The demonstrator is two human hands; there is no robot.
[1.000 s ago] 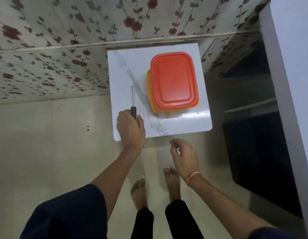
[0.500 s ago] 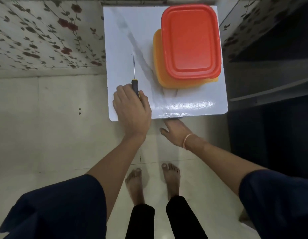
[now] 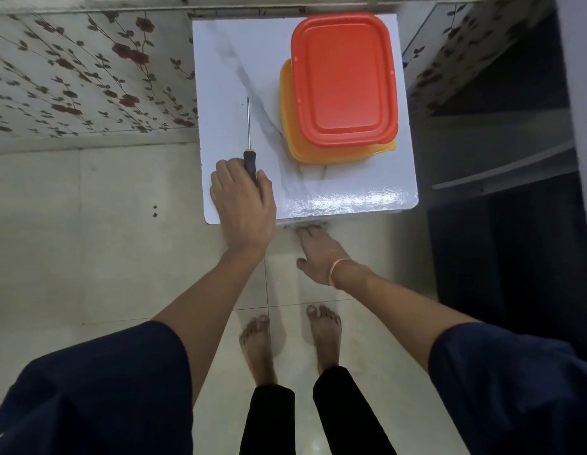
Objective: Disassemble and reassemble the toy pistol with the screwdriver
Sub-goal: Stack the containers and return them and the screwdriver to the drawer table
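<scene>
None of the real work looks begun: the desk (image 3: 351,192) carries a lidded orange container (image 3: 344,80) but no toy pistol is in view, so I judge that all the unscrewing and rebuilding is left to do. The left hand (image 3: 242,205) curls over the handle of the screwdriver (image 3: 251,165), which lies flat near the desk's front edge. The right hand (image 3: 318,254) reaches under the front lip with its fingertips hidden, so I cannot tell what it grasps.
</scene>
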